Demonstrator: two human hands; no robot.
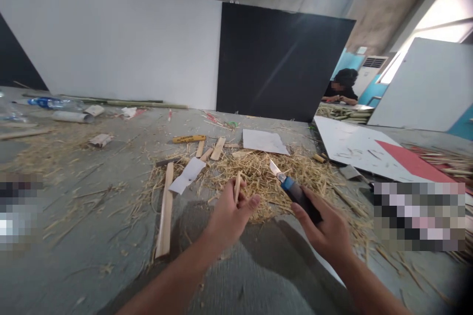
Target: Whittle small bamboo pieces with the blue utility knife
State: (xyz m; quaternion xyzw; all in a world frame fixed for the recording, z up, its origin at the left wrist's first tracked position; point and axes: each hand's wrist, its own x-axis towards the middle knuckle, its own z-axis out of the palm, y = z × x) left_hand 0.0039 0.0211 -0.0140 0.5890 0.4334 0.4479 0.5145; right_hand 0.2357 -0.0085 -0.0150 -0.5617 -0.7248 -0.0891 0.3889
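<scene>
My left hand is closed around a short bamboo stick, which stands nearly upright between thumb and fingers. My right hand grips a utility knife with a blue and black handle. Its blade points up and left, toward the stick but apart from it. Both hands hover over a pile of bamboo shavings on the grey table.
A long bamboo strip lies left of my left hand. Short bamboo pieces, paper scraps, a white sheet and a yellow tool lie beyond. A white and red board sits right. Another person sits far back.
</scene>
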